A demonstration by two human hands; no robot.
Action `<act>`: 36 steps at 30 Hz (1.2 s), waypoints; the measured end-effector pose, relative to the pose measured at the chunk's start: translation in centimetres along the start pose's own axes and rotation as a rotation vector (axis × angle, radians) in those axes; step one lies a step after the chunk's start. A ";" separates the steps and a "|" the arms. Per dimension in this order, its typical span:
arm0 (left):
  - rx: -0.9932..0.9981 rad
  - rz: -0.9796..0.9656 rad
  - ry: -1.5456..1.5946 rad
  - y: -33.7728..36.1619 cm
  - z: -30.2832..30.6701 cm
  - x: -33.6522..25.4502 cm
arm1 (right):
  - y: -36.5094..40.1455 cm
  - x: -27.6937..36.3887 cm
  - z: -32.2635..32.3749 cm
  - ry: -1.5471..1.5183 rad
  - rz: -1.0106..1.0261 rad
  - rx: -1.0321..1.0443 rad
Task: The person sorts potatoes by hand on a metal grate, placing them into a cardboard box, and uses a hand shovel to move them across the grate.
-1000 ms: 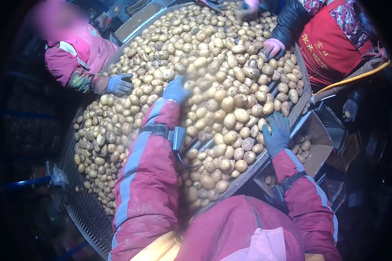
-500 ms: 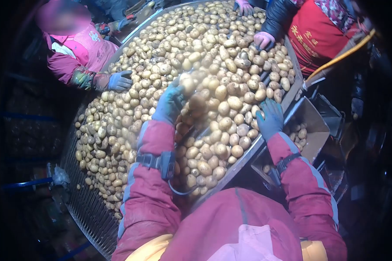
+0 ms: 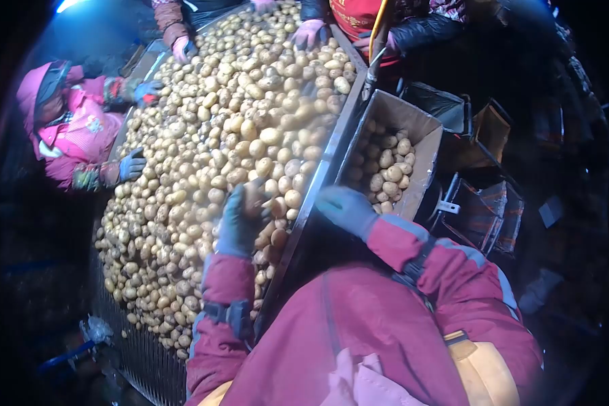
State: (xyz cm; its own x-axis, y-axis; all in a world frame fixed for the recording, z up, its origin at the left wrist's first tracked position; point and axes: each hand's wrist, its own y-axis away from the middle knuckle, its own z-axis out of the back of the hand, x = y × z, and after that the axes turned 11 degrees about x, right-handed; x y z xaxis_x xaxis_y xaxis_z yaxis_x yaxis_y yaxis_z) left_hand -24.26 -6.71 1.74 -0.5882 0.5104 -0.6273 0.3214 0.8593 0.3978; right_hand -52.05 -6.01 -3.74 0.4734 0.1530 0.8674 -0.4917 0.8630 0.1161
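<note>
A broad metal sorting table [image 3: 321,177] is heaped with pale potatoes [image 3: 183,196]. My left hand [image 3: 235,223], in a blue-green glove, is above the heap near the right rim, its fingers curled round a brownish potato [image 3: 254,198]. Over the table's right rim is my right hand [image 3: 346,210], gloved too and slightly blurred, with its fingers stretched toward the left. No potato shows in it. Just beyond that hand stands a cardboard-lined bin [image 3: 423,152] holding several potatoes.
A person in pink [image 3: 81,128] works at the left side, gloved hands on the heap. More people stand at the far end, one in a red apron [image 3: 358,17]. Dark lined containers [image 3: 477,213] stand right of the bin. A slatted metal edge [image 3: 142,358] lies lower left.
My view has turned rightward, bringing the bin into fuller sight. My right hand has lifted off the potatoes and moved to the rim. My left hand has come closer to the rim.
</note>
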 end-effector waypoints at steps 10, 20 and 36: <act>-0.048 -0.243 -0.841 -3.0 -4.7 2.1 | 6.6 -1.6 -2.0 -0.085 -0.242 0.368; -1.146 0.228 -1.941 10.6 18.4 -3.5 | 1.3 2.0 -2.7 -0.353 -0.369 0.411; -0.861 -0.149 -1.757 14.4 13.5 -2.8 | -8.1 9.1 -13.9 -0.149 0.153 1.249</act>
State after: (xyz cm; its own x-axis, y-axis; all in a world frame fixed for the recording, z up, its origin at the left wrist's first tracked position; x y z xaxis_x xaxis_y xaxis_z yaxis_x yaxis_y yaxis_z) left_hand -7.98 4.65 0.12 0.8684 0.3752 -0.3243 -0.3583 0.9268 0.1129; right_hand -33.61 -4.91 -3.48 0.3044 0.0854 0.9487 -0.9250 -0.2114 0.3158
